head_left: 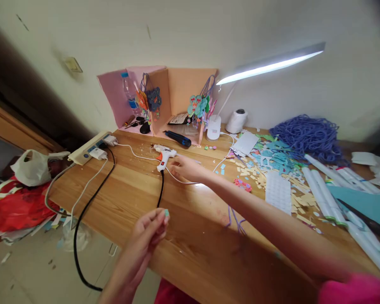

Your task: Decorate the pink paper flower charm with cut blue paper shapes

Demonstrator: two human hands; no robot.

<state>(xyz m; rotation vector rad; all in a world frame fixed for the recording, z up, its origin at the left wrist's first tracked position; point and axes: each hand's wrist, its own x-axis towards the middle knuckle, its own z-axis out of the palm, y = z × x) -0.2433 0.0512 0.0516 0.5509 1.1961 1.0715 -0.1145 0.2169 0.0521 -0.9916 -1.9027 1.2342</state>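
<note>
"Where was the glue gun (165, 157)?"

"On the counter (120, 185), nozzle pointing left. The right hand (184, 167) was just beside its back end, fingers curled, though I couldn't tell whether they gripped anything."

"And the left hand (150, 228)?"

"Nearer us than the glue gun, fingers pinched on a small green piece (166, 213)."

"Could you read any writing?"

"Hardly. The bottle (128, 90), behind the glue gun and to its left, had a blue label (133, 104), its print too small for me. The dark packet (179, 119) behind the glue gun carried pale lettering I couldn't make out."

"What about the lamp base (213, 125)?"

"It stood behind the glue gun, to its right, with a little marking too blurred to read. The blue-and-black cutter (177, 138) lay between the dark packet and the glue gun."
</note>
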